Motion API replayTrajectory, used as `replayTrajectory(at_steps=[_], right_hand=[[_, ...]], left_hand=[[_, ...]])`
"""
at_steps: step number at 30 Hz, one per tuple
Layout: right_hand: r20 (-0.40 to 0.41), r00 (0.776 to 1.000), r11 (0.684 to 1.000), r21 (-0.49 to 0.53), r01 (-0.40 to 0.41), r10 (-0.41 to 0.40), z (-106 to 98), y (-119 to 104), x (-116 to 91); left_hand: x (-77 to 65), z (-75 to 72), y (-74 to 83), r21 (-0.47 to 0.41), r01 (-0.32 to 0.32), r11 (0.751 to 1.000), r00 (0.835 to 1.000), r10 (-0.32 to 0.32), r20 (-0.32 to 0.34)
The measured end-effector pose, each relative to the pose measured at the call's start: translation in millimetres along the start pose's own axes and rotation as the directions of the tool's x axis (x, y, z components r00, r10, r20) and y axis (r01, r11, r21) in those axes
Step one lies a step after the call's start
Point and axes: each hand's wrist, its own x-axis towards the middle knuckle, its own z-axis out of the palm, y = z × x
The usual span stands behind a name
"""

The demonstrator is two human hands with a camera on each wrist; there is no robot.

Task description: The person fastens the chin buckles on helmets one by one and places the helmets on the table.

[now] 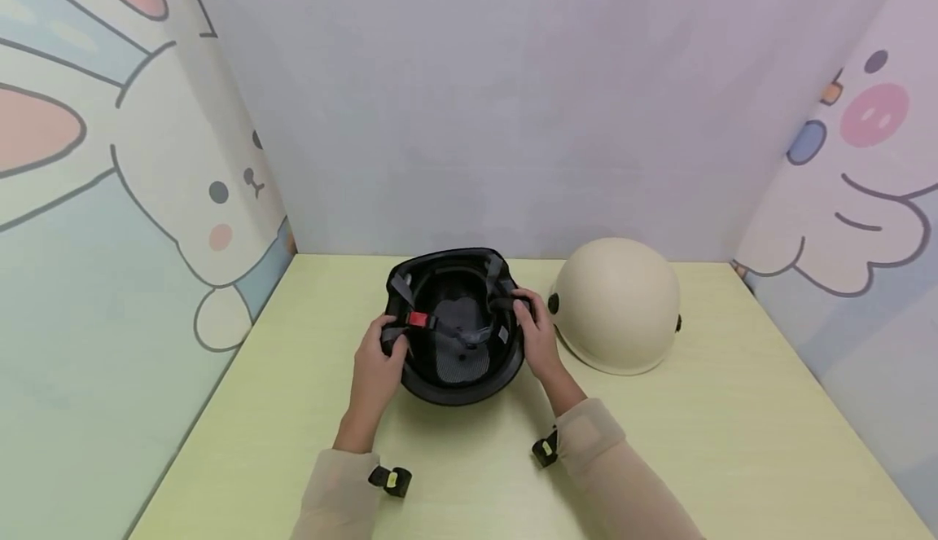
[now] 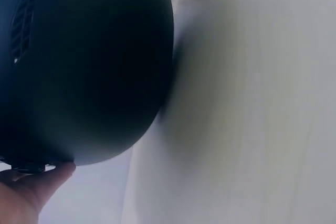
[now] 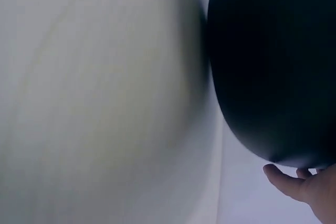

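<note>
A dark helmet (image 1: 463,393) is held with its hollow side turned up toward the head camera, showing black lining, grey straps and a red buckle (image 1: 418,319). My left hand (image 1: 379,369) grips its left rim, thumb at the inner side. On the opposite rim, my right hand (image 1: 541,340) holds the edge near a strap. Both wrist views show the smooth dark outer shell (image 2: 105,77) close to the table surface, with a vent grille (image 2: 25,19) in the left wrist view. Whether the shell touches the table cannot be told. Fingers behind the rim are partly hidden.
A cream helmet (image 1: 619,308) sits dome up on the pale yellow table (image 1: 733,442), just right of my right hand. A grey curtain-like backdrop (image 1: 498,116) stands behind the table. Cartoon-printed panels (image 1: 110,296) flank it on the left and right.
</note>
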Motion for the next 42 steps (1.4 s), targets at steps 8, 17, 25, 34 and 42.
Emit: replayTrajectory(at_steps=[8, 17, 25, 34, 42], right_hand=[[-0.03, 0.999, 0.998, 0.032, 0.046, -0.045, -1, -2, 8], [-0.067, 0.994, 0.996, -0.027, 0.08, -0.082, 0, -7, 16], [-0.073, 0.995, 0.969, -0.242, 0.045, -0.064, 6, -33, 13], [0.007, 0.999, 0.928, -0.37, 0.051, -0.052, 14, -49, 12], [-0.029, 0.999, 0.888, -0.459, 0.023, -0.041, 25, -54, 10]], left_hand=[[2.6, 11.0, -9.7, 0.041, 0.039, 0.998, 0.998, -0.041, 0.055], [2.1, 27.2, -17.3, -0.022, 0.103, 0.994, 0.989, -0.1, 0.11], [1.5, 41.9, -22.9, -0.084, 0.158, 0.984, 0.981, -0.147, 0.123], [-3.2, 53.8, -31.1, -0.171, 0.238, 0.956, 0.964, -0.21, 0.165], [0.2, 59.0, -36.6, -0.159, 0.244, 0.957, 0.958, -0.212, 0.194]])
